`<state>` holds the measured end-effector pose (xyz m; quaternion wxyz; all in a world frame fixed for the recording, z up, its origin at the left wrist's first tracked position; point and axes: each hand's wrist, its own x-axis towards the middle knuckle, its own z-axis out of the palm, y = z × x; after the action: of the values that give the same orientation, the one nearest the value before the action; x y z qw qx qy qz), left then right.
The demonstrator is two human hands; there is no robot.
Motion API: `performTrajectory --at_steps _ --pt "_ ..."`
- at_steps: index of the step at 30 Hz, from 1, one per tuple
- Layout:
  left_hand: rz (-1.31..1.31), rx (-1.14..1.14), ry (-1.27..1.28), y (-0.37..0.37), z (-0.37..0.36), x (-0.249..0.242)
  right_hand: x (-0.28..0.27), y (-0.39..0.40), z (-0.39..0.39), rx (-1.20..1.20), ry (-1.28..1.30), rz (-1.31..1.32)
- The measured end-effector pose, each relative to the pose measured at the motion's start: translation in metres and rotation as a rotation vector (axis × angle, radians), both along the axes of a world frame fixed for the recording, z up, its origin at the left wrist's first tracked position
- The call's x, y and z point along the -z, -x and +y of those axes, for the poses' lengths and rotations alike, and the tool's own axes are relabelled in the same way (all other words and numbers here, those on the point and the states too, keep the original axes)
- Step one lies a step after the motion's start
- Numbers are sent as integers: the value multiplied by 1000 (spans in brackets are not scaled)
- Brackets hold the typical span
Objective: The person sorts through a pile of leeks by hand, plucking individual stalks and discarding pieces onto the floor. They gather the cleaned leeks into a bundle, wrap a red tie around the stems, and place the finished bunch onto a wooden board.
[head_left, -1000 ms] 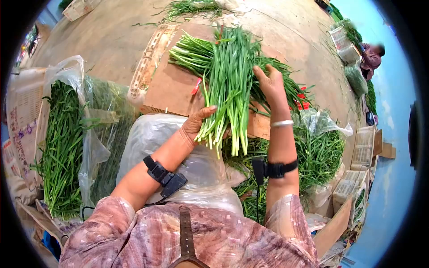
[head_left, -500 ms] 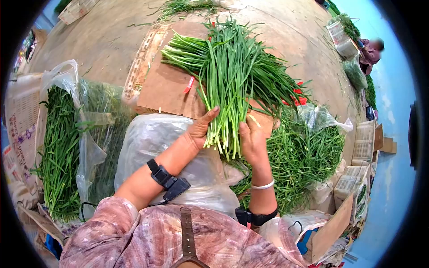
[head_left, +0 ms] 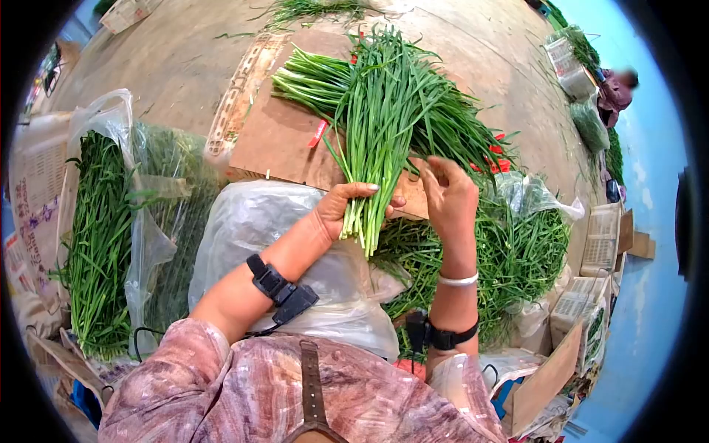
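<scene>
My left hand [head_left: 347, 207] is wrapped round the pale stem ends of a bunch of garlic chives [head_left: 380, 125], thumb across the front and fingertips showing at the right side. The cut ends stick out below the hand, and the green leaves point away from me. Just right of the bunch, my right hand [head_left: 450, 196] is raised apart from it, its fingers loosely bent; I see nothing in them. Under the held bunch lie more chives [head_left: 314, 77], crosswise on a brown board [head_left: 273, 140]. Red ties [head_left: 496, 151] lie by the leaf tips at the right.
Loose greens [head_left: 509, 266] are heaped at my right. On my left stands a plastic-lined crate of upright greens [head_left: 100, 244]. A clear plastic bag [head_left: 244, 229] lies before me. Crates [head_left: 602, 229] line the blue wall, where another person [head_left: 614, 96] is at work.
My right hand has left the stems and moved up and to the right. My left hand has closed further round the bunch, which has narrowed at the stem end.
</scene>
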<state>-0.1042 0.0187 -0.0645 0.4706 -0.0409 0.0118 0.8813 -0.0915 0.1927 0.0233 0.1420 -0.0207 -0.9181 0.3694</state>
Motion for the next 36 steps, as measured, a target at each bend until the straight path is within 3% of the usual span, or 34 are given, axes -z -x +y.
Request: performTrajectory --at_steps 3,5,8,11,13,15,19,21,23,25,28,31,34,36 --pt "-23 27 34 -1 1 0 2 27 -9 -153 -145 50" --pt "-24 24 65 0 0 1 15 37 -17 -205 -377 -36" --pt "-16 34 153 0 0 13 20 43 -23 -235 -440 -58" --pt "-40 37 198 -1 -1 19 26 49 -16 -198 -338 97" --pt "-26 73 96 0 -2 18 38 62 1 -148 -100 114" --pt "-84 89 56 1 -5 17 43 71 23 -73 308 -20" --pt "-102 61 -38 -3 -12 2 13 64 76 333 931 39" --pt "-81 56 -104 -3 -12 -1 21 51 80 341 883 68" --pt "-120 70 -141 -4 -11 -4 26 31 44 -81 659 -103" --pt "-121 62 -114 -5 -10 -9 40 20 15 -187 254 -46" --pt "-99 43 -85 -5 -12 -11 47 25 -2 -187 -55 107" --pt "-73 16 -33 -8 -15 -15 54 35 11 -218 -89 187" --pt "-65 38 -97 -8 -17 -11 37 39 41 16 324 68" --pt "-66 42 -126 -7 -17 -7 18 31 71 261 868 96"
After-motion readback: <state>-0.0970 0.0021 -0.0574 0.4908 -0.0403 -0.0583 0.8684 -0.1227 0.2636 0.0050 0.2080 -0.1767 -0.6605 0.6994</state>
